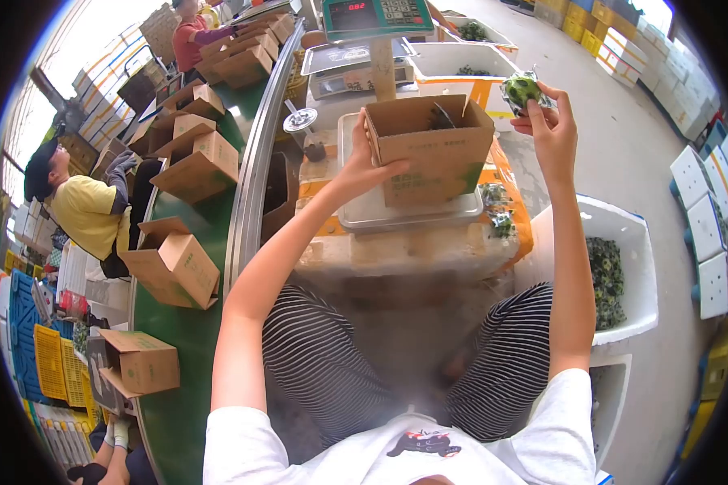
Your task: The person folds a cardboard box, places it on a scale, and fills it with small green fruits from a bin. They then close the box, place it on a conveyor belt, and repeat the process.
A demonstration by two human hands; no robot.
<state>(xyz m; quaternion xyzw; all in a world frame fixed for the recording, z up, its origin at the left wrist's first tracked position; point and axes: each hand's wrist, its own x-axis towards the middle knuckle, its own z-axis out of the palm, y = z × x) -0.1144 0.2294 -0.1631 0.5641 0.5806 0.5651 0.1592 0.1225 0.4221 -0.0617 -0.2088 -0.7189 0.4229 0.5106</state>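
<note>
My left hand (pixel 366 166) grips the left side of an open cardboard box (pixel 433 158), its thumb across the front. The box stands on the metal pan of a scale (pixel 364 212), and something dark shows inside it. Up and to the right of the box, my right hand (pixel 548 121) holds a green item in clear plastic wrap (pixel 525 91) between thumb and fingers. Small wrapped green packets (pixel 500 212) lie right of the pan. The green display unit (pixel 376 16) behind the box reads 0.82.
A green conveyor (pixel 182 347) with open cartons (pixel 178 267) runs along the left. Beyond it stands a co-worker in a yellow shirt (pixel 85 212). A white foam bin (pixel 643 267) of green packets is at right. A lidded cup (pixel 300 121) stands left of the box.
</note>
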